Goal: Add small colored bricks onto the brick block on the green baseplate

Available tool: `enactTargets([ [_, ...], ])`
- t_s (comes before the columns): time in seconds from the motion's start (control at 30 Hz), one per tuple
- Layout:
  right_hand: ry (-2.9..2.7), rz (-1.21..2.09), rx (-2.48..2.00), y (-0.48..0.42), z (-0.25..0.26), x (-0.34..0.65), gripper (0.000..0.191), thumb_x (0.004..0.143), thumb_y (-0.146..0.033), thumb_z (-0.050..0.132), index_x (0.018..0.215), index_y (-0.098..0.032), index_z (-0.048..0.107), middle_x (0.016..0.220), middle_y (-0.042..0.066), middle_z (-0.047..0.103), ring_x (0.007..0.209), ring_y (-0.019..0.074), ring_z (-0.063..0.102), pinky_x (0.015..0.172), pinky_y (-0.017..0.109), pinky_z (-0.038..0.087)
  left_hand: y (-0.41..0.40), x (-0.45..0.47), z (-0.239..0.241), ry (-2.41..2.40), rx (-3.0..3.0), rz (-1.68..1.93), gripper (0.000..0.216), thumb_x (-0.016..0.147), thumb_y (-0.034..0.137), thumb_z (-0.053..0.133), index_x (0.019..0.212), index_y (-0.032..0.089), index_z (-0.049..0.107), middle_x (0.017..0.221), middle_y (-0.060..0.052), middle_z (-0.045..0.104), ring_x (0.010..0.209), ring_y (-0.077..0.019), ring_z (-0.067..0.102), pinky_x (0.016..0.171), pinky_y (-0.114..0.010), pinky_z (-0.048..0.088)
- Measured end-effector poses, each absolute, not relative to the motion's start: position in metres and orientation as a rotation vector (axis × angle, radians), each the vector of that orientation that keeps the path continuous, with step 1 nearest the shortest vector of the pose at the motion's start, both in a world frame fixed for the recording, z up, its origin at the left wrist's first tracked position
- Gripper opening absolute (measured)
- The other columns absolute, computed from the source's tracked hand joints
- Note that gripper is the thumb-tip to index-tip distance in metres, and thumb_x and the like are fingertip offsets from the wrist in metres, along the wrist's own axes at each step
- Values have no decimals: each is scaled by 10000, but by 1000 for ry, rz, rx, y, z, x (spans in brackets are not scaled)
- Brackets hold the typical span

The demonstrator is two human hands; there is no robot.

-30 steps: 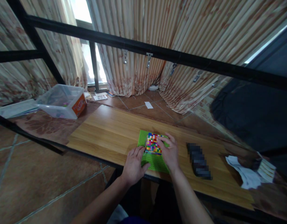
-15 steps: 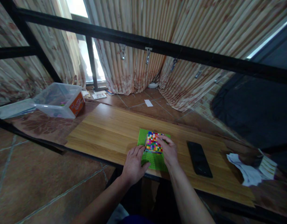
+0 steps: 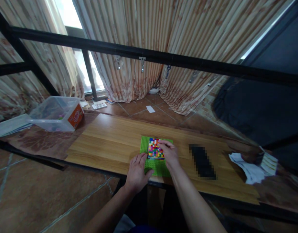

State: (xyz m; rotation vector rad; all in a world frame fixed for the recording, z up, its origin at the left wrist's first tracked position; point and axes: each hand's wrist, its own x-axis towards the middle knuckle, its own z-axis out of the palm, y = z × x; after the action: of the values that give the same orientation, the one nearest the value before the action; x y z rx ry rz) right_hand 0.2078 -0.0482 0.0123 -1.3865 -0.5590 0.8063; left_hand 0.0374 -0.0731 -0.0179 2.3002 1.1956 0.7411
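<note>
A green studded baseplate (image 3: 154, 165) lies on the wooden tabletop (image 3: 110, 142) near its front edge. A block of many small multicoloured bricks (image 3: 155, 149) stands on the plate. My left hand (image 3: 136, 171) lies flat with fingers spread on the plate's left front corner, holding it down. My right hand (image 3: 170, 153) rests on the right side of the brick block, its fingers curled over the block's top edge.
A dark phone (image 3: 201, 161) lies right of the plate. Crumpled white paper (image 3: 248, 168) sits at the table's right end. A clear plastic bin (image 3: 55, 113) stands far left. A black metal rail (image 3: 149, 56) crosses in front of the curtains (image 3: 163, 38).
Both hands stay on the plate and the brick block. The view has pulled back and tilted a little, so everything sits slightly to the left and smaller.
</note>
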Motion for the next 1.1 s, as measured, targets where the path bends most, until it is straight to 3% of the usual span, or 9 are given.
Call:
enactTargets([
  [0.13, -621, 760, -1373, -56, 14, 208, 312, 554, -384, 788, 804, -201, 749, 845, 26, 722, 810, 193, 636, 756, 330, 495, -72, 36, -17, 1184, 2320, 762, 593, 767, 324, 689, 1307, 152, 511, 1311, -133, 583, 1233, -305, 518, 1060, -495, 412],
  [0.3, -768, 470, -1482, -105, 11, 222, 404, 713, -461, 694, 1033, -215, 712, 1180, 94, 654, 1049, 236, 604, 862, 380, 493, -68, 35, -21, 1189, 2355, 784, 570, 771, 336, 687, 1284, 145, 527, 1282, -141, 598, 1211, -309, 537, 1049, -508, 427],
  [0.43, -848, 103, -1778, -170, -1, 259, 452, 810, -498, 589, 1125, -182, 658, 1184, 138, 629, 1083, 273, 579, 963, 458, 440, -64, 33, -22, 1175, 2372, 828, 535, 775, 326, 676, 1265, 164, 536, 1254, -127, 609, 1182, -300, 559, 1020, -502, 457],
  [0.57, -784, -216, -2167, -213, -16, 298, 655, 826, -565, 547, 1283, -97, 557, 1248, 221, 577, 1173, 368, 504, 999, 521, 378, -60, 34, -21, 1183, 2392, 845, 505, 789, 350, 649, 1243, 151, 548, 1234, -134, 616, 1162, -302, 569, 996, -505, 477],
  [0.8, -803, -190, -2561, -208, -24, 313, 817, 806, -576, 593, 1406, -54, 404, 1273, 262, 559, 1123, 418, 527, 913, 504, 391, -60, 33, -16, 1297, 2380, 894, 483, 794, 370, 602, 1211, 129, 564, 1202, -156, 628, 1149, -321, 576, 985, -534, 481],
  [0.97, -810, -230, -2518, -205, -22, 316, 813, 817, -557, 581, 1395, -11, 407, 1180, 289, 602, 1086, 421, 543, 885, 502, 386, -100, 16, -9, 1269, 2249, 1008, 458, 830, 408, 575, 1207, 148, 571, 1240, -159, 606, 1196, -315, 554, 1055, -549, 421],
  [1.1, -769, -195, -2399, -213, -12, 317, 893, 760, -560, 635, 1408, 3, 392, 1197, 303, 604, 1104, 433, 551, 915, 518, 383, -161, 18, -10, 1099, 1941, 795, 515, 837, 444, 591, 1294, 216, 525, 1307, -129, 577, 1176, -274, 577, 1040, -506, 436],
])
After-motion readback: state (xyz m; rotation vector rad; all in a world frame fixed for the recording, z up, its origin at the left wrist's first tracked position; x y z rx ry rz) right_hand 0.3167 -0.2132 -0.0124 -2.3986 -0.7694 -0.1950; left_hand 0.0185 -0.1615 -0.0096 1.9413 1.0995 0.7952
